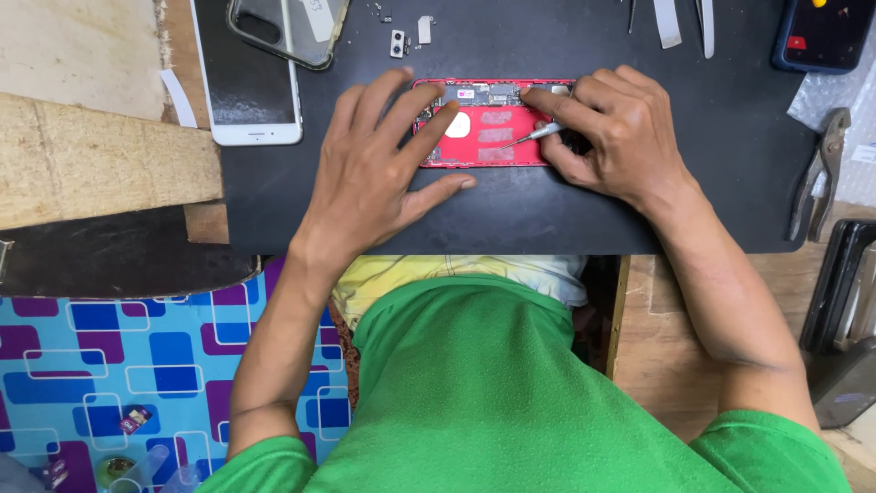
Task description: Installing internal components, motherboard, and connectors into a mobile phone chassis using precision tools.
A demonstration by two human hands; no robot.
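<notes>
A person in a green shirt (474, 393) leans over a black work mat (639, 210), whose near edge runs bare in front of both wrists. The left hand (374, 173), fingers spread, presses flat on one opened red phone housing (493, 123) at mid-mat. The right hand (607, 132) is pinched around one small screwdriver (529, 137), tip on the housing. Beyond lie one white phone (246, 73) overlapped by one clear case (287, 27), and loose metal parts (406, 36). One pair of pliers (821, 173) straddles the right edge.

red phone shell (493, 137) partly under hands, screwdriver (529, 137) tip tiny
</notes>
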